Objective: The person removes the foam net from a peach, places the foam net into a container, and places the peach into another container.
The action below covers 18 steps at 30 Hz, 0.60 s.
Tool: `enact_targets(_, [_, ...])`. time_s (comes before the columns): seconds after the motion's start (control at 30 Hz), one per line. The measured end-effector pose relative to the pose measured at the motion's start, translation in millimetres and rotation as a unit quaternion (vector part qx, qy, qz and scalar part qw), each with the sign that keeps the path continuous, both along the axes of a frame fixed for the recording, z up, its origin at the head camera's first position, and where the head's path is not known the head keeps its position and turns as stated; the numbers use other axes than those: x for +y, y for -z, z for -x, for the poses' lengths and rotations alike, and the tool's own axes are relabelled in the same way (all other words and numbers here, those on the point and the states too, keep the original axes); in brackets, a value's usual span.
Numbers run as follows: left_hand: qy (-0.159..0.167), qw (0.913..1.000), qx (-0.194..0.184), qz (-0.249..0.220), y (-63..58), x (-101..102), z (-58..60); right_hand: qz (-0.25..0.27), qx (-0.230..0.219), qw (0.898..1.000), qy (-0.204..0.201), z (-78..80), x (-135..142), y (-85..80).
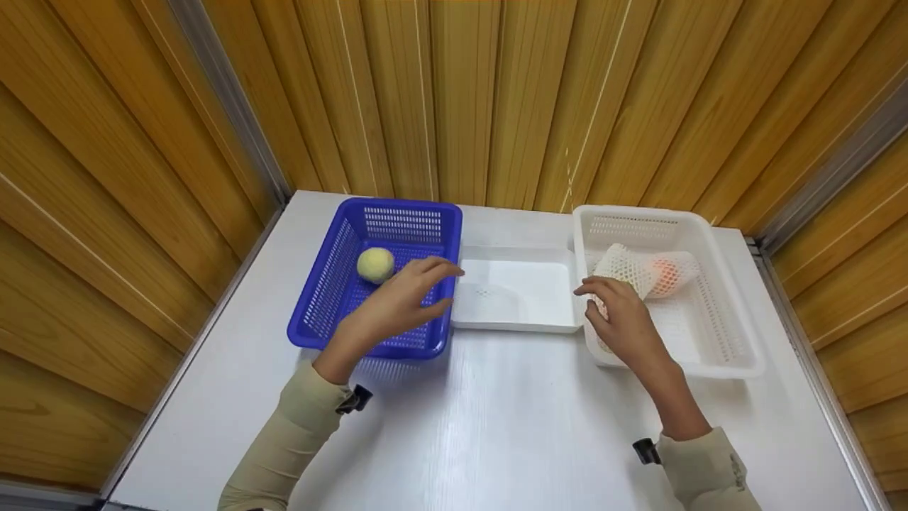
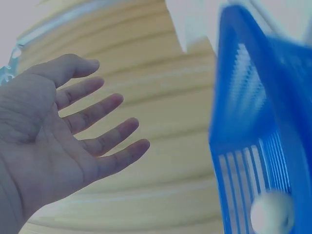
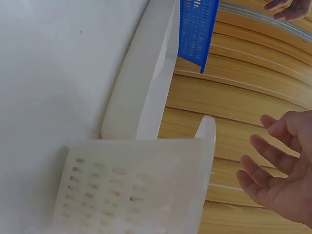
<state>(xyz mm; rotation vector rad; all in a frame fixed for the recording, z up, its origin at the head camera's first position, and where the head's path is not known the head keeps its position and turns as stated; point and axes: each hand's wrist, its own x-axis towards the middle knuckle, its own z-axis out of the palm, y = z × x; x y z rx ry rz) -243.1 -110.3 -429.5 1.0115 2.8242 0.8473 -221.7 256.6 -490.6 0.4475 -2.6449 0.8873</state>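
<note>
My left hand (image 1: 401, 298) hovers over the right part of a blue basket (image 1: 303, 312), its fingers spread and nothing in them. Inside that basket lies a pale yellow ball-like round thing (image 1: 375, 265), left of the hand. In the left wrist view the palm (image 2: 53, 141) faces the camera, bare. My right hand (image 1: 628, 323) is above the left rim of a white basket (image 1: 734, 312), fingers loosely bent and holding nothing. White foam fruit nets (image 1: 622, 268) lie in this basket, partly hidden by the hand; one net holds something orange-pink (image 1: 667, 275).
Between the baskets sits a shallow white tray (image 1: 516, 328), with a faint pale patch on its floor. All three stand on a white table (image 1: 496, 411). Wood-panelled walls (image 1: 489, 106) enclose the table at the back and both sides.
</note>
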Motion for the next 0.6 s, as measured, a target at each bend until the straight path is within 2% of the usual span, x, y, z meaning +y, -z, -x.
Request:
enact_targets(0.13, [0.021,0.9985,0.051,-0.005,8.6,20,-13.4,-0.012,-0.001,1.0,0.005,-5.4,14,8.0])
enact_targets(0.3, [0.04,0.9924,0.116,0.008,22.3,43,-22.1,-0.031,-0.009,0.999,0.011,-5.2,27,11.0])
enact_targets(0.47, [0.061,0.9886,0.136,0.024,34.3,65,-27.8,-0.057,-0.072,0.996,0.007,-4.4,35,4.9])
enact_targets(0.6, [0.06,0.9879,0.136,0.045,43.9,80,-33.9,-0.095,-0.116,0.989,-0.003,-3.2,39,1.9])
